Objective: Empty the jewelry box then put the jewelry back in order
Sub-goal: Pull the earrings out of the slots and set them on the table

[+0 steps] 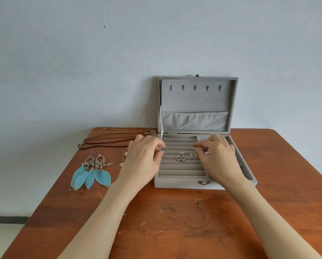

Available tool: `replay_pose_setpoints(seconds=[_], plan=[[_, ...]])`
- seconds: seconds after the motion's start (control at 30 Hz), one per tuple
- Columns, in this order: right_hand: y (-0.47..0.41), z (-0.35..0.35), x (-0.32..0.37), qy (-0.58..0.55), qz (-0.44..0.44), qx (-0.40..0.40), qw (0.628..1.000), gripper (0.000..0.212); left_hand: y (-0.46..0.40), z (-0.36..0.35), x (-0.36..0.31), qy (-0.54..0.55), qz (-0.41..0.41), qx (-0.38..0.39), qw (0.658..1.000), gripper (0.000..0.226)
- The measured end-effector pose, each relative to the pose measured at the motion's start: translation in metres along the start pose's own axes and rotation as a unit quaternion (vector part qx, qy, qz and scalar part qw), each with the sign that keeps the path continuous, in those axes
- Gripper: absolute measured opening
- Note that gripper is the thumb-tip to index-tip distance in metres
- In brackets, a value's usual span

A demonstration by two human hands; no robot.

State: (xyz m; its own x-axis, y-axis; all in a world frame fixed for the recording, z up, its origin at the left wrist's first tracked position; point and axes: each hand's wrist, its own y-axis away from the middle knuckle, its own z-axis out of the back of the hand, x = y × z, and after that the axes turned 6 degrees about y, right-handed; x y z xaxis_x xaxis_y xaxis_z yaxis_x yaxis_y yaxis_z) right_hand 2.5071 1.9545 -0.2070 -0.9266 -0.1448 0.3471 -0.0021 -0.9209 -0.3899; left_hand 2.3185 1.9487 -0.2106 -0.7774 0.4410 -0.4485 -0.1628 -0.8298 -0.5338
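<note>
Both my forearms are coming in from the bottom edge, over the bare, scratched part of the wooden table [175, 221], which is giving wide free room in front of me. At 3 o'clock from the box the tabletop is running free up to its right edge; at 9 o'clock the jewelry is lying, and behind the box the wall is standing close.

At 12 o'clock from my hands the grey velvet jewelry box [177, 182] is sitting open near the far edge of the table. Its lid [197, 101] is standing upright, showing five small hooks and a gathered pocket. Inside the base, padded ring rolls are running across the left part, and some small silver earrings [180, 157] and studs are sitting in the middle rolls. On the front wall a metal clasp [203, 182] is hanging.

At 9 o'clock from the box, the blue feather earrings [92, 171] are lying flat on the table, and beyond them, at about 10 o'clock, the bead necklaces [109, 140] are stretching along the far edge.

My left hand [144, 157] is hovering over the left wall of the box, fingers curled inward with the tips close together; I cannot tell if they are pinching something. My right hand [217, 157] is arching over the right part of the rolls, fingertips pointing down among the small pieces; whether it is gripping one, I cannot tell.
</note>
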Motion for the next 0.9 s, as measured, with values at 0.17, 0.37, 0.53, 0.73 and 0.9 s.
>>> replay_pose_setpoints(seconds=[0.17, 0.37, 0.53, 0.73, 0.9], plan=[[-0.007, 0.002, -0.007, 0.023, 0.002, 0.046, 0.999, 0.026, -0.009, -0.019, -0.022, -0.023, -0.038, 0.011, 0.999, 0.018], [-0.009, 0.002, -0.011, 0.034, 0.011, 0.085, 0.996, 0.031, -0.044, -0.039, -0.041, -0.064, 0.024, 0.092, 0.993, 0.021], [-0.010, 0.002, -0.010, 0.009, 0.000, 0.081, 0.997, 0.030, -0.043, -0.048, -0.043, -0.103, -0.006, 0.127, 0.986, 0.023], [-0.012, -0.001, -0.009, -0.009, -0.015, 0.092, 0.996, 0.023, -0.042, -0.049, -0.044, -0.083, 0.014, 0.109, 0.990, 0.017], [-0.011, -0.002, -0.010, -0.029, -0.024, 0.088, 0.995, 0.016, -0.042, -0.051, -0.040, -0.080, 0.030, 0.092, 0.992, 0.015]])
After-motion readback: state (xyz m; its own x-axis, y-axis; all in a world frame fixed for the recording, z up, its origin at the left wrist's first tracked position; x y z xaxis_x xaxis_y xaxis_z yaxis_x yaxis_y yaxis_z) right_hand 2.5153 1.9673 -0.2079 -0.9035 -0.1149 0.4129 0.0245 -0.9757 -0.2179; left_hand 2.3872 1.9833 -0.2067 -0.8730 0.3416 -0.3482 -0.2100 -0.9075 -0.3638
